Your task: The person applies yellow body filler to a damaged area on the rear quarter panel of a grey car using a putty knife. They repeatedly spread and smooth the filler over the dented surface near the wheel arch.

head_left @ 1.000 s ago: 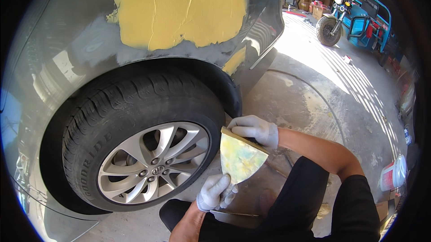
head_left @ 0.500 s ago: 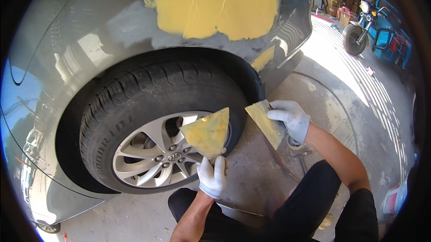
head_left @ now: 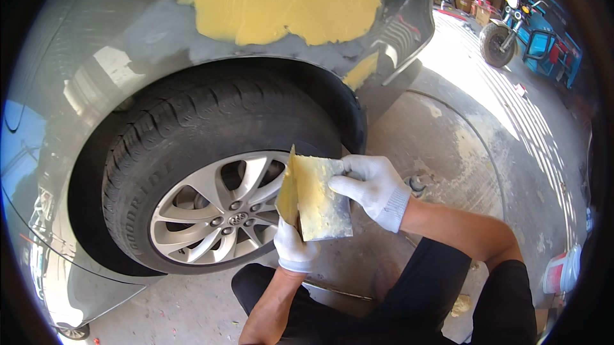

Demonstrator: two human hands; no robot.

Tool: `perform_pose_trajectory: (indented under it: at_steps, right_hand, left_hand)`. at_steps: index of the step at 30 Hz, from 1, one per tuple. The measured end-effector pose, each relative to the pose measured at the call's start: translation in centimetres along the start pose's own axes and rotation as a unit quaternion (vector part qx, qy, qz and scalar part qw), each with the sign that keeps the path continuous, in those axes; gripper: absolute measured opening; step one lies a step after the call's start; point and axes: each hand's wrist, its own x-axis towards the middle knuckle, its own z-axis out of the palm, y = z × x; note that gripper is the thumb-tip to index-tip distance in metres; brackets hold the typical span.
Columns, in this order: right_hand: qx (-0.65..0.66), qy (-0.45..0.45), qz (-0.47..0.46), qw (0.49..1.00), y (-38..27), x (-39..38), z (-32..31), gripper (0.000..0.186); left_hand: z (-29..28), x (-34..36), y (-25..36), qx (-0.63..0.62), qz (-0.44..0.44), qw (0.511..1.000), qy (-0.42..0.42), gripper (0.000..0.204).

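Note:
My left hand [head_left: 296,246], in a white glove, is closed on a putty knife [head_left: 288,193] with yellow filler on its blade; the handle is mostly hidden. The blade now stands nearly edge-on. In my gloved right hand [head_left: 376,188] is a flat rectangular scraper [head_left: 325,201], pinched at its right edge and smeared with yellow filler. The two tools meet or overlap in front of the wheel; whether they touch along their whole edge I cannot tell. Above the wheel arch, a broad patch of yellow filler [head_left: 284,3] covers part of the grey car panel.
The car's wheel [head_left: 240,217] and tire [head_left: 211,124] stand close beyond my hands. A hose or cable [head_left: 476,134] curves over the concrete floor at right. Farther off is a blue cargo tricycle [head_left: 540,41]. A pale bucket [head_left: 563,269] stands at the right edge.
My right hand has moved left and turned the scraper upright, bringing it against or across the putty knife. The putty knife's blade has turned from face-on to nearly edge-on. The view has shifted slightly.

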Motion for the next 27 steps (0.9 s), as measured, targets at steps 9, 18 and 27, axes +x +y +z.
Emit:
perform_pose_trajectory:
  at_steps: [9,18,27]
  right_hand:
    - [-0.037,-0.032,-0.045,0.998,-0.9,-0.2,0.8,0.015]
    - [0.091,-0.043,-0.033,0.994,-2.5,-0.4,1.2,0.018]
    - [0.096,0.198,-0.293,0.930,-11.1,2.0,7.1,0.020]
  left_hand:
    - [1.7,-2.7,-4.8,-0.079,-0.106,0.991,-0.027,0.084]
    - [0.1,-3.6,-7.1,0.123,-0.067,0.988,-0.060,0.077]
    - [0.3,-2.9,-2.6,0.057,-0.108,0.988,-0.091,0.019]
